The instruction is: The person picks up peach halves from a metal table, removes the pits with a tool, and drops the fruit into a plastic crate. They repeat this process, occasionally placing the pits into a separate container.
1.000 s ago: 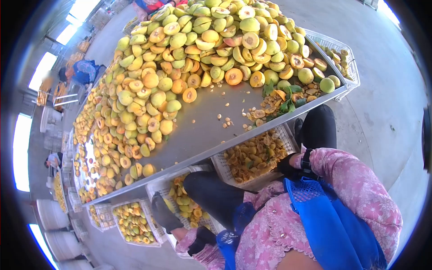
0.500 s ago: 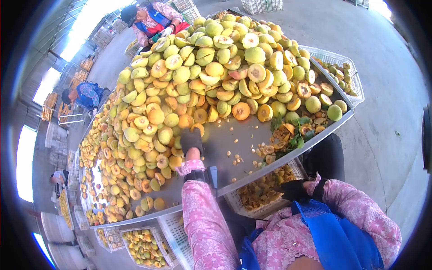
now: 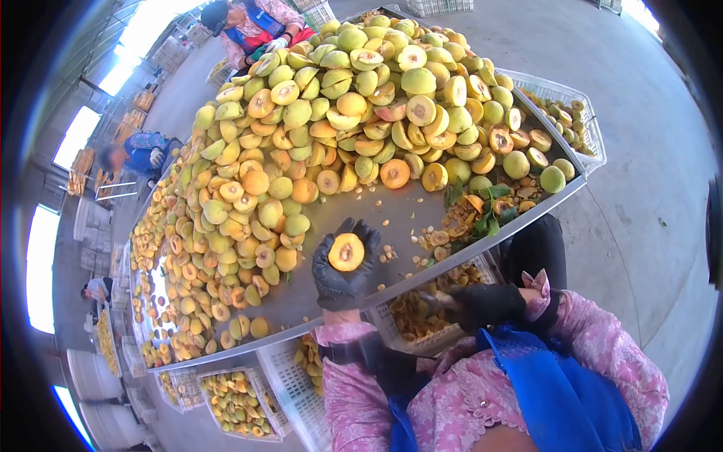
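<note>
My left hand, in a dark glove, is turned palm up over the metal table. A halved yellow peach rests in it, cut face up with a brown-rimmed hollow in the middle, and the fingers curl around it. Low on the right, my right hand, also in a dark glove, is closed above a crate of peach scraps. From its fingers a thin, pale, motion-blurred thing points left; I cannot tell what it is. A big heap of halved peaches covers much of the table.
Loose pits lie beside green leaves and scraps near the table's raised front edge. Crates of peach halves stand below it, and another crate stands at the right. A co-worker works at the far side; other people are on the left.
My left hand has come back from the heap toward me and turned palm up, now with a peach half in it. My right hand has risen slightly, and a blurred thin thing shows at its fingers.
</note>
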Tool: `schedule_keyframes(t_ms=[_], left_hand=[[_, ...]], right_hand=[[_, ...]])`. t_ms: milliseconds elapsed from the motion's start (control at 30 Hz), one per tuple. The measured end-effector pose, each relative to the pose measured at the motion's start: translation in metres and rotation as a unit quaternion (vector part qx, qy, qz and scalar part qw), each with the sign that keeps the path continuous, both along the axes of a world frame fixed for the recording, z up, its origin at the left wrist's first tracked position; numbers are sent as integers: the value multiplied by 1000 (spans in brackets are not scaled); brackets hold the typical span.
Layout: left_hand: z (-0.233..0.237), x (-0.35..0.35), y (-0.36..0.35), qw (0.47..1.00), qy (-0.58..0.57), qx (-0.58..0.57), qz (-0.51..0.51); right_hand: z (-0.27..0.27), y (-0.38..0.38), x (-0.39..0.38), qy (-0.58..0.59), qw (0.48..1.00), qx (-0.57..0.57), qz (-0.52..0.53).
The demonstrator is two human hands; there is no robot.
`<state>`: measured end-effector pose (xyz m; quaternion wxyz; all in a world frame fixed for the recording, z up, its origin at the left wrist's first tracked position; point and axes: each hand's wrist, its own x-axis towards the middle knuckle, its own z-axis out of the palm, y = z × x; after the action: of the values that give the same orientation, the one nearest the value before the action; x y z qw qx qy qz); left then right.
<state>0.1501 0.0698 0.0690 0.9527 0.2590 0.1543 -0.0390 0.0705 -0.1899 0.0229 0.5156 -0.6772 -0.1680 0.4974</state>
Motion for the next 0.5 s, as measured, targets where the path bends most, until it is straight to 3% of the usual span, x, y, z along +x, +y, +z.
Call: schedule_keyframes(t_ms=[33,100,200,233,267,300,333,400,500], left_hand=[[12,-14,-10,995,37,-94,-15],[10,-34,-23,996,39,-83,-19],[4,-58,-37,999,22,-25,-38],[2,-67,-40,997,18,-54,-50],[5,-73,-45,995,13,-82,-63],[8,-77,-52,998,6,-41,-57],[7,-81,-54,998,6,-41,-56],[5,-86,-57,995,-3,-64,-82],[-2,-90,-61,997,-6,-53,-48]], right_hand=[[23,6,3,1,1000,-2,0],[75,15,9,-56,996,-69,-20],[116,28,11,-48,995,-80,-38],[110,30,7,-48,995,-81,-39],[96,35,3,-134,988,-40,-65],[88,38,1,-218,972,1,-90],[84,40,-1,-218,972,1,-89],[80,42,-3,-379,908,141,-115],[44,50,-4,-434,872,174,-145]])
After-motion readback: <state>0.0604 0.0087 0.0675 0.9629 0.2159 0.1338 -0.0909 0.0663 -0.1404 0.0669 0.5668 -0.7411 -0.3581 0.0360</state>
